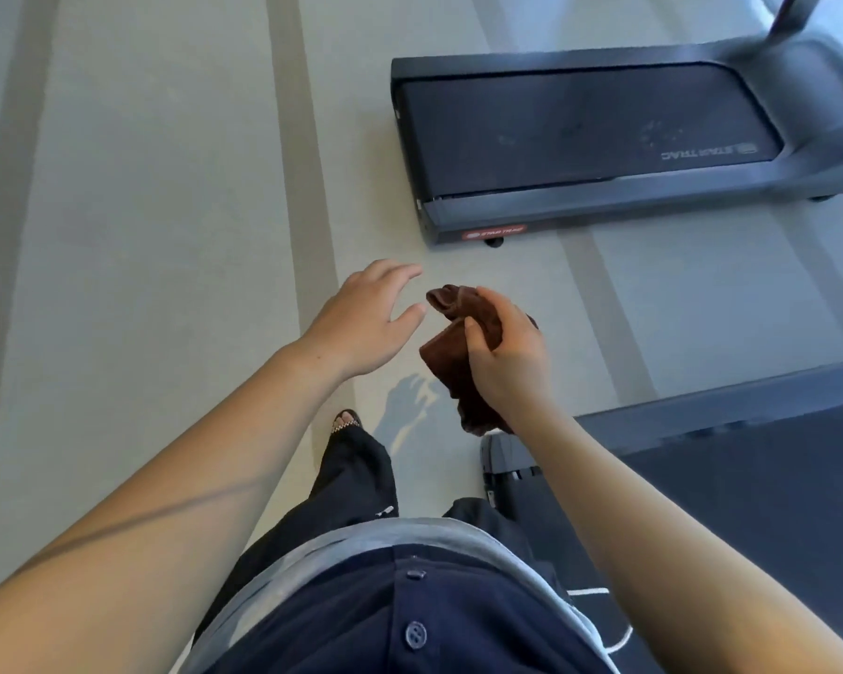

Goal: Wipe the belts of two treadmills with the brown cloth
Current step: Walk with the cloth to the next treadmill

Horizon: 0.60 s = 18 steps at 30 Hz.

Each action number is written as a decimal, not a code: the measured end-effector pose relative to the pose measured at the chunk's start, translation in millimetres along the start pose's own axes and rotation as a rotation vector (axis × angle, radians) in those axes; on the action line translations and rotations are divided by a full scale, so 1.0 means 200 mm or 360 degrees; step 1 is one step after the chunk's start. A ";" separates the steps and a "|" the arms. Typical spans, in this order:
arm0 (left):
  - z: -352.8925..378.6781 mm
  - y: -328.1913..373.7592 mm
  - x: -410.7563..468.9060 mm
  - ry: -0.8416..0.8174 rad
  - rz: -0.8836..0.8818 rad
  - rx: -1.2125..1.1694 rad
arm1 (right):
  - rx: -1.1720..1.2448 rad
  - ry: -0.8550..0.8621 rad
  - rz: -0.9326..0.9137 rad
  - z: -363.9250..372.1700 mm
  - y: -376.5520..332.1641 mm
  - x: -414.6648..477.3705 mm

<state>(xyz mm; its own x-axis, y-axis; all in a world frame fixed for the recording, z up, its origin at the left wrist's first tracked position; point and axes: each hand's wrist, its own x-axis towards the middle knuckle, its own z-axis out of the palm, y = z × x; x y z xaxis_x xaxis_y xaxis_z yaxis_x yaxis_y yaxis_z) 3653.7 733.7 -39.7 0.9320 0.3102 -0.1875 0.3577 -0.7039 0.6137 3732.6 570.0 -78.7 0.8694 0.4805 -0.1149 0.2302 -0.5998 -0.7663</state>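
Observation:
My right hand (509,355) is shut on the brown cloth (451,350), which hangs bunched and crumpled from my fingers above the floor. My left hand (363,321) hovers just left of the cloth with its fingers spread, holding nothing and not touching it. Ahead at the upper right stands one treadmill, its dark belt (585,131) showing faint smudges. A second treadmill's belt (760,488) lies at the lower right, close to my right leg, partly cut off by the frame edge.
Pale grey carpet (157,235) with darker stripes covers the floor to the left and between the machines. The far treadmill's upright post (794,21) rises at the top right. My dark trousers and one sandalled foot (346,420) stand below my hands.

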 end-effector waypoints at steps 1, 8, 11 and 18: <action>-0.06 -0.02 0.11 -0.0019 0.0024 0.0024 | -0.0014 0.0037 -0.0002 0.01 -0.04 0.10; -0.37 -0.14 0.71 -0.0085 0.0111 0.0091 | 0.0015 0.0202 0.0063 0.03 -0.24 0.64; -0.41 -0.16 0.91 -0.0143 0.0117 0.0056 | 0.0003 0.0244 0.0111 0.01 -0.26 0.83; -0.43 -0.13 1.50 -0.0195 0.0126 0.0076 | -0.0046 0.0254 0.0177 -0.09 -0.18 1.39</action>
<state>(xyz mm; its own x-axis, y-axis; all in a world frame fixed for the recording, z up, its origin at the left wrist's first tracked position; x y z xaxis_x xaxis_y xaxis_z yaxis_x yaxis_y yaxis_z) 3919.2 899.7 -45.0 0.9566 0.1742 -0.2338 0.2824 -0.7535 0.5938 3974.1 712.9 -72.1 0.9480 0.3039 -0.0942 0.1393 -0.6625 -0.7360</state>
